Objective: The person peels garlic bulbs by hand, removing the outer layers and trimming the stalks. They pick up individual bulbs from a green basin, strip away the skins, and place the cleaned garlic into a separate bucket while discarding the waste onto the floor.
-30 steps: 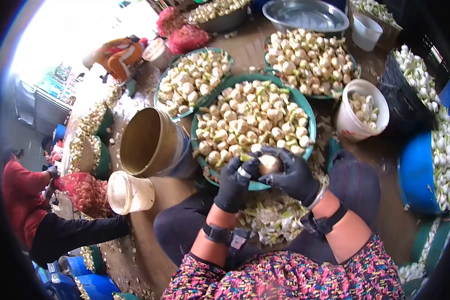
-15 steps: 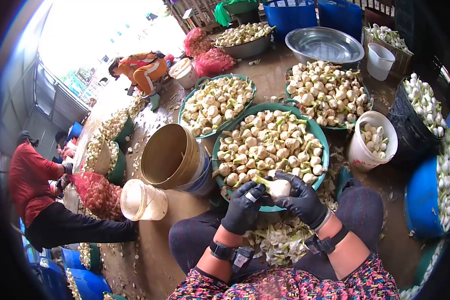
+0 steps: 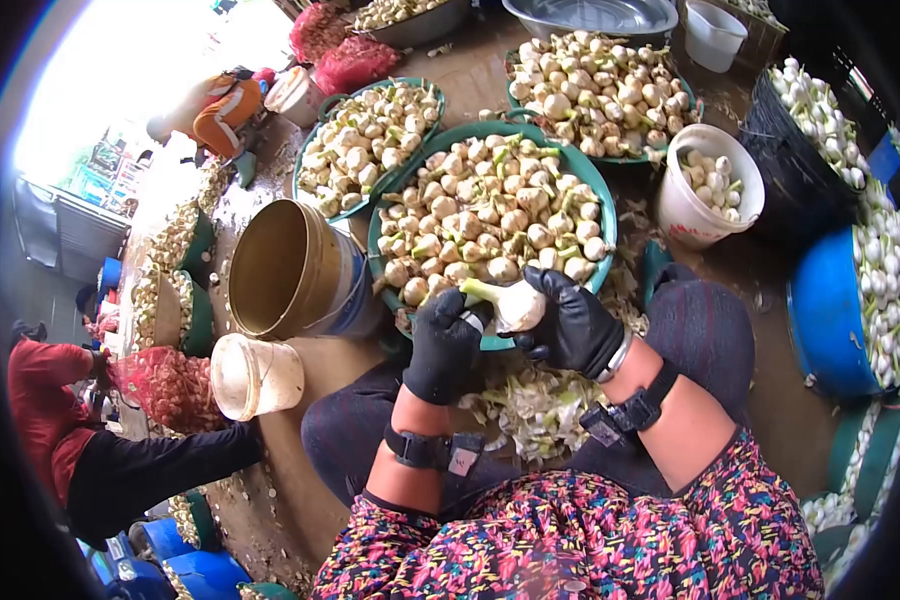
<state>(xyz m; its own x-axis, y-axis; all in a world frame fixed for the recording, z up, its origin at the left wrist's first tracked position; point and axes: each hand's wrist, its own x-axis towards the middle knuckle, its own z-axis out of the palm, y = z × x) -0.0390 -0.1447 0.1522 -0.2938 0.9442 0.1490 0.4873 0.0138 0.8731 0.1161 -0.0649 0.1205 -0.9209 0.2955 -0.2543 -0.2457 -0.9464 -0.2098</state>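
- Right hand (image 3: 570,325), black glove, clamped around a white bulb (image 3: 515,303), green stem pointing left.
- Left hand (image 3: 445,340), gloved, fingers closed on the bulb's stem end; hands together.
- Bulb sits over near rim of full green basin (image 3: 602,196).
- Peelings (image 3: 540,405) lie between the knees.
- Brass-coloured bucket (image 3: 290,270) on its side to the left; white bucket (image 3: 705,190) to the right.

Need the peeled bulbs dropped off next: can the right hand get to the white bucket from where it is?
Probably yes: the white bucket stands open-topped just beyond the right hand, nothing between, though that hand holds the bulb.

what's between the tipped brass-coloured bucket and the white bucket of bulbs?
Head view: the large green basin heaped with bulbs lies between the brass-coloured bucket and the white bucket.
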